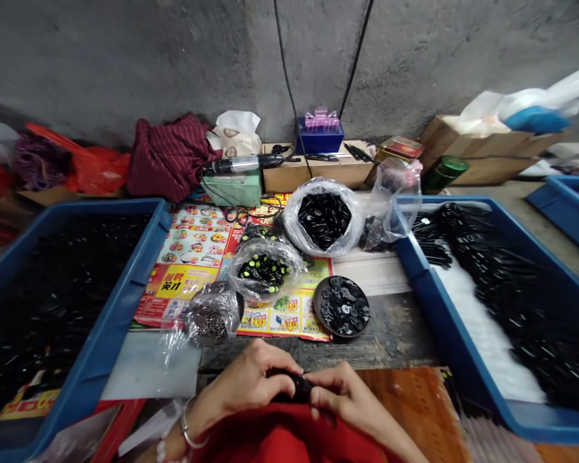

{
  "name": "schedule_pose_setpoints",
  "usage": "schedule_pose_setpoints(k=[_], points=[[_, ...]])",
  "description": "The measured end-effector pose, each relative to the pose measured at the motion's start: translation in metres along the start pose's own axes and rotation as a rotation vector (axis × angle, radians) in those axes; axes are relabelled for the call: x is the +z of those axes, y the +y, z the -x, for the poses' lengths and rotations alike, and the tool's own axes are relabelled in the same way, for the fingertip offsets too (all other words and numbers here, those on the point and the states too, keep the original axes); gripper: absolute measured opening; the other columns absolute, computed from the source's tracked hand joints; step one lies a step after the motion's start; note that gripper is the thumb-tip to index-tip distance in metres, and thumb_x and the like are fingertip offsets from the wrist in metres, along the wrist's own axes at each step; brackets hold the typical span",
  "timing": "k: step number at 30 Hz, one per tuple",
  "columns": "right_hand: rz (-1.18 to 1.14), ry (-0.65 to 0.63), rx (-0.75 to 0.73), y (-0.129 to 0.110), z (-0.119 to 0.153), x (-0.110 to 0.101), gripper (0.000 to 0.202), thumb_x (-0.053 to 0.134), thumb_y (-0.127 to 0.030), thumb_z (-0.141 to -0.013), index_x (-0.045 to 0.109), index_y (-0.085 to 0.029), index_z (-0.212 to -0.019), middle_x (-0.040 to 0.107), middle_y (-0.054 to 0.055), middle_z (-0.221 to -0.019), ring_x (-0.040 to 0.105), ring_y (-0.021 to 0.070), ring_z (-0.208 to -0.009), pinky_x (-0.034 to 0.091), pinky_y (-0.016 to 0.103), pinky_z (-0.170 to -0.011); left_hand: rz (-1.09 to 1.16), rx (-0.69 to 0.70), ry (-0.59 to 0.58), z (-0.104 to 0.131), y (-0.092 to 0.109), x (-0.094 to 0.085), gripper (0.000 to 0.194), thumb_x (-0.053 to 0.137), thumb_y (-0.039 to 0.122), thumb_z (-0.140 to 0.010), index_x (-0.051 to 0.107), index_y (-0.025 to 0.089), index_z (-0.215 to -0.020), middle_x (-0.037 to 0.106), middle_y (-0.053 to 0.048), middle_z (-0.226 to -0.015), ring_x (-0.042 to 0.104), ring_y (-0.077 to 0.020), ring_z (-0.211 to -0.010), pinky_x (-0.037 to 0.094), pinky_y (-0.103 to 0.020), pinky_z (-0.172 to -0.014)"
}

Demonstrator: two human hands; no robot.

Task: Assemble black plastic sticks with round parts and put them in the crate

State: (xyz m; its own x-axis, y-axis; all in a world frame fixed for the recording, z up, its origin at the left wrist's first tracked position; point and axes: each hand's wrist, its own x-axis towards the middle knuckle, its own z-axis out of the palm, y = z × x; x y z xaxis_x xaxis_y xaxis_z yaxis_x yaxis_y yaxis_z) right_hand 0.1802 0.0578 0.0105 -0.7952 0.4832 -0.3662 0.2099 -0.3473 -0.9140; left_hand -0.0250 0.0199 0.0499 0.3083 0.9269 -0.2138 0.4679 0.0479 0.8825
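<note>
Head view: from my remote seat I have the left hand [251, 379] just in front of the near edge of the counter [400, 331], fingers curled in and thumb closed on a small black piece [302, 388]. The right hand [340, 389] pinches the piece's other end between thumb and fingers, so it sits between both hands (its exact shape I cannot tell, since they hide much of it). A bracelet [187, 424] rings the left wrist. Ahead, near the counter's front edge, I see a round dish [317, 302] of flat black parts [345, 308]. To its left are an open bag [294, 263] of parts with yellow-green dots and, closer to the front edge, a clear bag [226, 297] of small metal parts [211, 321]; a printed flyer [195, 238] spreads beneath. Behind, a larger bag [293, 222] holds glossy black bits [324, 222]. A blue tray [101, 350] of dark parts lines the counter's left side; a second tray [431, 296], on the right, holds long black parts [516, 321].
</note>
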Motion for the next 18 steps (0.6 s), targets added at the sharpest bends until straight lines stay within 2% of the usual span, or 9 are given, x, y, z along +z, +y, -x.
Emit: schedule_pose_setpoints(k=[4,8,11,18], points=[[-0.031,0.014,0.003,-0.0011,-0.0028,-0.0012,0.052,0.064,-0.059,-0.079,0.073,-0.009,-0.073,0.059,0.002,-0.056,0.042,0.0075,-0.042,0.031,0.019,-0.043,0.006,-0.075,0.044,0.0008,0.0024,-0.0038,0.026,0.066,0.008,-0.072,0.078,0.019,-0.092,0.078,-0.004,-0.09,0.07,-0.0185,-0.082,0.046,-0.022,-0.079],[-0.078,0.013,0.038,-0.0017,-0.0037,-0.0021,0.052,0.064,-0.059,-0.078,0.074,-0.009,-0.079,0.062,0.003,-0.059,0.046,0.0077,-0.044,0.033,0.019,-0.045,-0.001,-0.118,0.074,0.002,0.0006,-0.0038,0.024,0.067,0.011,-0.073,0.076,0.021,-0.093,0.078,-0.001,-0.09,0.068,-0.0173,-0.081,0.046,-0.022,-0.077],[-0.102,0.016,0.054,-0.0025,-0.0037,-0.0007,0.049,0.063,-0.057,-0.081,0.074,-0.009,-0.083,0.064,0.004,-0.063,0.048,0.0084,-0.048,0.035,0.019,-0.048,-0.025,-0.102,0.105,0.0027,-0.0016,-0.0021,0.019,0.066,0.013,-0.075,0.076,0.02,-0.09,0.077,-0.001,-0.085,0.068,-0.0167,-0.077,0.045,-0.022,-0.074],[-0.096,0.046,-0.003,0.0035,-0.0094,0.0014,0.045,0.065,-0.053,-0.08,0.074,-0.009,-0.074,0.062,0.002,-0.06,0.045,0.009,-0.05,0.033,0.021,-0.049,-0.08,-0.028,0.124,0.0045,0.0022,0.0048,0.015,0.066,0.012,-0.075,0.076,0.018,-0.085,0.076,-0.002,-0.079,0.068,-0.0164,-0.072,0.046,-0.022,-0.07]])
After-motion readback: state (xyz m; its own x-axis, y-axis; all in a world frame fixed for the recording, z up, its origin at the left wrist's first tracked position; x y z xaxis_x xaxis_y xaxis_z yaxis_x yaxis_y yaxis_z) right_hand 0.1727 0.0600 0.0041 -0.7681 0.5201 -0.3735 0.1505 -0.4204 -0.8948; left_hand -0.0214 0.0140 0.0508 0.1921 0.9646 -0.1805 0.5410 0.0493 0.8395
